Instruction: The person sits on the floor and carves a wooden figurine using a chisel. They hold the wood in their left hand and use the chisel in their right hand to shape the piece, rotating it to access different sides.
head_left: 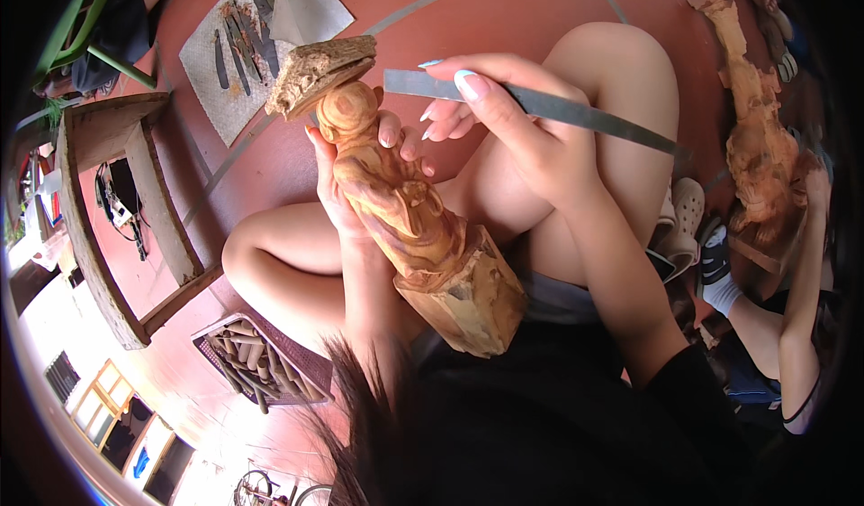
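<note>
A carved wooden figurine (pixel 400 205) leans across my lap, its block-like base toward my body. Its head wears a wide, rough hat shape with bark-like texture. My left hand (pixel 346 178) wraps round the figurine's upper part from behind, fingertips showing at its neck and shoulder. Between the thumb and fingers of my right hand (pixel 531 128) is a flat grey metal chisel (pixel 576 110), held nearly level. Its square end points left, close to the figurine's head but apart from it. The chisel's other end reaches past my right knee.
Several dark carving tools (pixel 241 43) lie on a pale mat (pixel 202 65) at the far left. A wooden frame (pixel 90 236) stands on the left, near a basket (pixel 310 385) of wooden handles. At right, another person's arm (pixel 801 299) reaches to a larger wood carving (pixel 756 137).
</note>
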Available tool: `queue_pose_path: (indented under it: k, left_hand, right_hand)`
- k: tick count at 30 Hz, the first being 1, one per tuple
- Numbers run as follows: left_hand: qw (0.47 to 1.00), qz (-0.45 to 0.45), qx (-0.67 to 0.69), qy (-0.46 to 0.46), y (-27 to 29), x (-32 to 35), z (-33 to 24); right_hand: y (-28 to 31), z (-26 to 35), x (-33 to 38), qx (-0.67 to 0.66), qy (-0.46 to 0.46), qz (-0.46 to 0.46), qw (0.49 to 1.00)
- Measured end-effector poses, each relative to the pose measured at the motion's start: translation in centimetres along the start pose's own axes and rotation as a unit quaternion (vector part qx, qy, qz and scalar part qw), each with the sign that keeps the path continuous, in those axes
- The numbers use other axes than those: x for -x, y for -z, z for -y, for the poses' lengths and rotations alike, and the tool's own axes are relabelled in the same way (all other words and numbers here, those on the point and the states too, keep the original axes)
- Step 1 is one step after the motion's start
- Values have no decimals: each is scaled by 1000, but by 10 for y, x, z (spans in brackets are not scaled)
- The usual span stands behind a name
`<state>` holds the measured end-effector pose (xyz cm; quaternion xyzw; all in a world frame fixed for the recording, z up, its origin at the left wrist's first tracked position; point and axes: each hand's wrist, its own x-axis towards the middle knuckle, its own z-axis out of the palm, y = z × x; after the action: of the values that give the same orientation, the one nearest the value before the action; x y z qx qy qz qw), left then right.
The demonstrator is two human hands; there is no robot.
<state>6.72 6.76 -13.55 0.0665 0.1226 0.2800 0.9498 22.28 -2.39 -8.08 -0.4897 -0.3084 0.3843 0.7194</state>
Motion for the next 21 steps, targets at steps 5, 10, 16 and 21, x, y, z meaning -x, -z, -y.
queue_pose_path:
  k: [5,10,16,21]
  left_hand:
    - [994,13,98,-37,20,-9,13]
    - [997,24,29,-60,18,-2,11]
    - [962,-70,-262,-16,4,12,-23]
    - [964,-143,-220,-50,-4,17,-21]
  right_hand:
    - [-17,-14,3,-21,-5,-4,1000]
    - [-19,-22,0,113,127,-1,985]
    - [-22,-25,-7,213,216,49,952]
    - [-31,-42,1,285,284,85,911]
